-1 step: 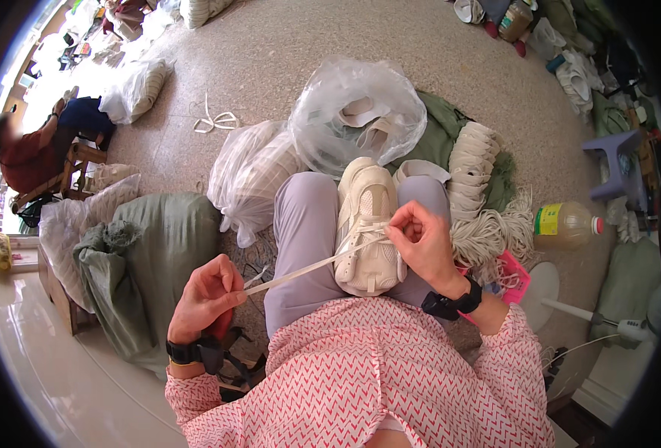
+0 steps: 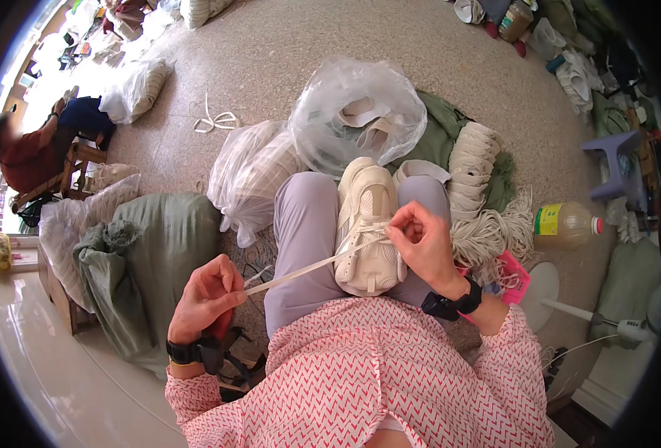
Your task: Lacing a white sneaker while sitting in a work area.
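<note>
A cream sneaker point(image 2: 368, 213) rests between my thighs, its toe pointing away from me and its heel toward my body. A flat white shoelace point(image 2: 300, 271) runs taut from the shoe's eyelets down to the left. My left hand point(image 2: 205, 299) pinches the lace's far end between thumb and fingers, beside my left knee. Over the right side of the shoe, my right hand point(image 2: 422, 240) is closed in a pinch on the lace close to the eyelets. The fingertips partly hide the lace there.
Ahead lie a clear plastic bag point(image 2: 319, 112) holding shoe parts and a knotted white bag point(image 2: 252, 175). To the right are stacked cream uppers point(image 2: 474, 168), bundled laces point(image 2: 494, 237), a pink basket point(image 2: 515, 278) and a large bottle point(image 2: 565, 225). A green sack point(image 2: 170, 246) stands left; a person point(image 2: 32, 153) sits beyond.
</note>
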A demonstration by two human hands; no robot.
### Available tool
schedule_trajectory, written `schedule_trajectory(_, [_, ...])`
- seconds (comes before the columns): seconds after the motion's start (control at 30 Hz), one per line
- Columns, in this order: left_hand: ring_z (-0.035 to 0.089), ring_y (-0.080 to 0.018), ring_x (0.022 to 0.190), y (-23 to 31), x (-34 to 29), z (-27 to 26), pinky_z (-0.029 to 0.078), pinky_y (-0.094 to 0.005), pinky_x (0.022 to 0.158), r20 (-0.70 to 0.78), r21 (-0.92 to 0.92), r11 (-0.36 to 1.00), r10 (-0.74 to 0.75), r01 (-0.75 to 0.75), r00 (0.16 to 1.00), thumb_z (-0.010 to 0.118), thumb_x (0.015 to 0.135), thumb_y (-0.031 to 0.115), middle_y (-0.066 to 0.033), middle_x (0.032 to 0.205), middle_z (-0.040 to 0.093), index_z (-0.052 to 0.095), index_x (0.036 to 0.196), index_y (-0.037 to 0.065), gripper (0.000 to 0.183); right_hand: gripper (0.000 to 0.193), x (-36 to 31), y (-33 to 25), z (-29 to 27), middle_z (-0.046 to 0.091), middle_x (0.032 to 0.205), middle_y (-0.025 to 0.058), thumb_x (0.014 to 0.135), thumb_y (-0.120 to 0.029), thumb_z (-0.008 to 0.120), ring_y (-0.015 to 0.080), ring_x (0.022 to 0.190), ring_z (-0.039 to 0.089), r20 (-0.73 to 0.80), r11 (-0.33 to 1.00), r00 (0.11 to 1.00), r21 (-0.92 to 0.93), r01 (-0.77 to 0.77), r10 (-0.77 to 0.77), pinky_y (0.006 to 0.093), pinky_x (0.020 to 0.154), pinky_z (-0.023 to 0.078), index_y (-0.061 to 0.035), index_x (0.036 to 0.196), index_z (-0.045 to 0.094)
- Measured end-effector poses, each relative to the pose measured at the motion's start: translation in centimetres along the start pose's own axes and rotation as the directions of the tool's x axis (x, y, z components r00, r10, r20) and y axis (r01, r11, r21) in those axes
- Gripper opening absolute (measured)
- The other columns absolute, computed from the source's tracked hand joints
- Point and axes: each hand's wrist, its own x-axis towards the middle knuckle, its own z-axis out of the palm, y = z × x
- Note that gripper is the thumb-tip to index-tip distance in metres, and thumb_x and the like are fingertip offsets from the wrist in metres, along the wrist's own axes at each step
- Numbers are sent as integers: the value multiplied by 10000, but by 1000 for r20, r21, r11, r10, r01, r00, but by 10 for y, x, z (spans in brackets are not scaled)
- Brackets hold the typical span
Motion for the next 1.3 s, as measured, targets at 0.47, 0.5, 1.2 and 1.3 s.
schedule_trajectory(0.47, [519,-91,801,0,-6,-1,453,-252,734,8,76,997,-3,3,1000,698,853,-156,-24,876,567,453,847,66,331,110,4,-1,5,693,792,31,881,0,743,103,573,600,-59,982,989,-139,130,-139,271,539,485,-28,934,650])
schedule_trajectory(0.5, [520,-90,805,1,-7,-2,454,-251,737,9,103,995,-7,6,1000,697,851,-157,-24,876,567,452,846,65,331,109,4,0,5,690,788,27,883,1,743,94,573,592,-61,984,989,-129,126,-135,267,539,481,-26,936,652])
schedule_trajectory(1.2, [649,-200,1172,-24,56,53,523,-354,1045,122,446,850,251,-279,960,704,886,-97,-133,1219,659,577,1100,-4,266,99,-4,11,-7,672,819,2,916,-36,763,13,585,551,-15,994,997,-83,71,-72,216,526,429,-1,942,674])
schedule_trajectory(1.3, [683,-217,1055,-29,79,86,549,-340,946,196,544,740,346,-395,918,715,881,-68,-133,1130,678,578,1083,-14,250,129,-10,2,-7,667,873,40,879,-57,783,114,569,604,4,966,984,-188,175,-178,277,537,471,-17,955,686])
